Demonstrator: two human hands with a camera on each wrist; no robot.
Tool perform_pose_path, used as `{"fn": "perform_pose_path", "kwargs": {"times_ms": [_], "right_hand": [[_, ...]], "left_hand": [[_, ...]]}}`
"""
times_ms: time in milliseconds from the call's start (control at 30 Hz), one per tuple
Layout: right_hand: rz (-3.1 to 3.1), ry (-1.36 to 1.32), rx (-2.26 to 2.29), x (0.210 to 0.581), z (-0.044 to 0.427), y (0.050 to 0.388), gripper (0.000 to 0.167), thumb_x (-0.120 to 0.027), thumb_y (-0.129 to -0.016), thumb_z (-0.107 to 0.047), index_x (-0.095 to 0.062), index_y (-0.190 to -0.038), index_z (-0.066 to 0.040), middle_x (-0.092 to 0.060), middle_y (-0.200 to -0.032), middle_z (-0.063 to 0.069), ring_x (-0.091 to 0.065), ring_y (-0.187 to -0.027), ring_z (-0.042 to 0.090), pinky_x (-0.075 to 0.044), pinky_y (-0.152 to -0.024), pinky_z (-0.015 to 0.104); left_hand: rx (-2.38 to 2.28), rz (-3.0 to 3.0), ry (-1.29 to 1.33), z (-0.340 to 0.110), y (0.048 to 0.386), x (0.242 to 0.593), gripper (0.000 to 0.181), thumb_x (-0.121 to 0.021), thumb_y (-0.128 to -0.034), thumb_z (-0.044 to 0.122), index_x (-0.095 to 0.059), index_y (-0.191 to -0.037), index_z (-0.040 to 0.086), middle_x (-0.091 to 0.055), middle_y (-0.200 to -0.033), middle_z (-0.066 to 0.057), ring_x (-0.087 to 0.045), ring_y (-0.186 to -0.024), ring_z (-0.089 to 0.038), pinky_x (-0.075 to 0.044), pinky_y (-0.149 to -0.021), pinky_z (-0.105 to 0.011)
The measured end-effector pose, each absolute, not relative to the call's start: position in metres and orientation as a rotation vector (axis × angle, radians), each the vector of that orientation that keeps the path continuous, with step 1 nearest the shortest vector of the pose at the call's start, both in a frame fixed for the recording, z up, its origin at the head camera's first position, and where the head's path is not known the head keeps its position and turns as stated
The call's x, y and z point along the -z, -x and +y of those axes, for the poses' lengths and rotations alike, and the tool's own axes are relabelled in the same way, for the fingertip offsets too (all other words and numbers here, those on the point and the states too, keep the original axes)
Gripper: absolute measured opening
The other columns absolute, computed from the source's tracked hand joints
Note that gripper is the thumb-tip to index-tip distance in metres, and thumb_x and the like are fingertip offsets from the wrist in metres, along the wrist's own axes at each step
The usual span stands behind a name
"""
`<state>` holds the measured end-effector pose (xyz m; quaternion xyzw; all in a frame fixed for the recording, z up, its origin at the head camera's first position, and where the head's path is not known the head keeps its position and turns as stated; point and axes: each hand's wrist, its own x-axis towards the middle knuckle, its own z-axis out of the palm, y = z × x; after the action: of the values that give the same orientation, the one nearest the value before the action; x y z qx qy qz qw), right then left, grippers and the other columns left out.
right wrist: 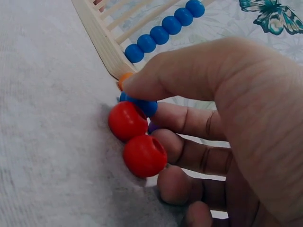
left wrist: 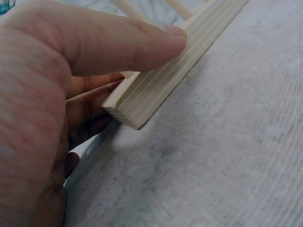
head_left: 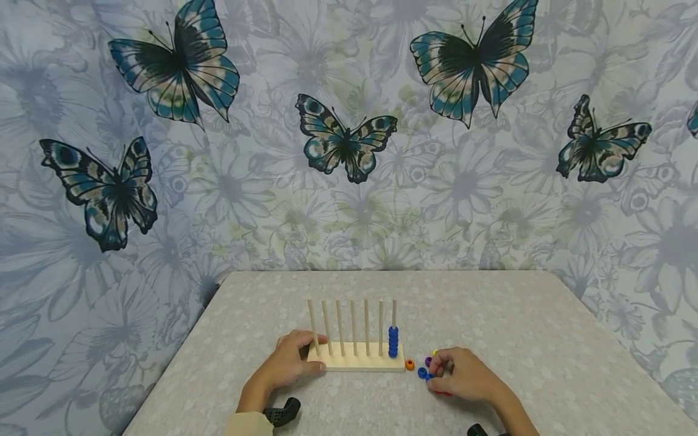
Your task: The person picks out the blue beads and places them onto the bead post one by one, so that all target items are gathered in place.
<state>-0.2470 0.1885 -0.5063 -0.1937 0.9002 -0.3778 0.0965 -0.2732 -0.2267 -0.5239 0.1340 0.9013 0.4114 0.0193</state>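
A wooden peg stand point(head_left: 357, 362) with a row of upright pegs sits on the table, several blue beads point(head_left: 393, 342) stacked on its rightmost peg. My left hand point(head_left: 289, 360) grips the stand's left end, with the thumb point(left wrist: 161, 45) on the front edge and the fingers behind. To the right of the stand, my right hand point(head_left: 463, 372) pinches a blue bead point(right wrist: 147, 108) between thumb and index finger, low over the table. Two red beads point(right wrist: 144, 156) lie beside these fingertips. Another blue bead point(head_left: 422, 373) and an orange bead point(head_left: 409, 364) lie nearer the stand.
Beyond the right fingers, a purple bead point(head_left: 428, 361) and a yellow bead point(head_left: 435, 352) show partly. A patterned cloth covers the table point(head_left: 491, 309), whose far edge meets a wall covering point(head_left: 262, 212) printed with butterflies.
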Motion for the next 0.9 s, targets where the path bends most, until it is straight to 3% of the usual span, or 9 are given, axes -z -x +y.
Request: {"fn": "perform_pose_path", "kwargs": {"times_ms": [633,900], "right_hand": [[2.768,0.499,1.236,0.496,0.193,0.245,0.015,-0.079,-0.083,-0.032,-0.068,-0.089,-0.023,-0.065,-0.083,-0.006,-0.048,-0.054,0.006,-0.043,-0.047,0.024],[2.8,0.561,1.343,0.478,0.181,0.246,0.015,-0.079,-0.084,-0.031,-0.068,-0.088,-0.022,-0.068,-0.087,-0.005,-0.047,-0.05,0.005,-0.042,-0.043,0.023]], "left_hand": [[-1.275,2.794,-0.486,-0.222,0.273,0.525,0.031,-0.086,-0.0702,0.042,-0.072,-0.098,0.038,-0.064,-0.124,0.017,-0.049,-0.13,-0.024,-0.015,-0.114,-0.058],[-1.27,2.804,-0.413,-0.227,0.271,0.524,0.04,-0.088,-0.0692,0.046,-0.07,-0.104,0.043,-0.062,-0.128,0.013,-0.044,-0.133,-0.027,-0.021,-0.113,-0.065]]}}
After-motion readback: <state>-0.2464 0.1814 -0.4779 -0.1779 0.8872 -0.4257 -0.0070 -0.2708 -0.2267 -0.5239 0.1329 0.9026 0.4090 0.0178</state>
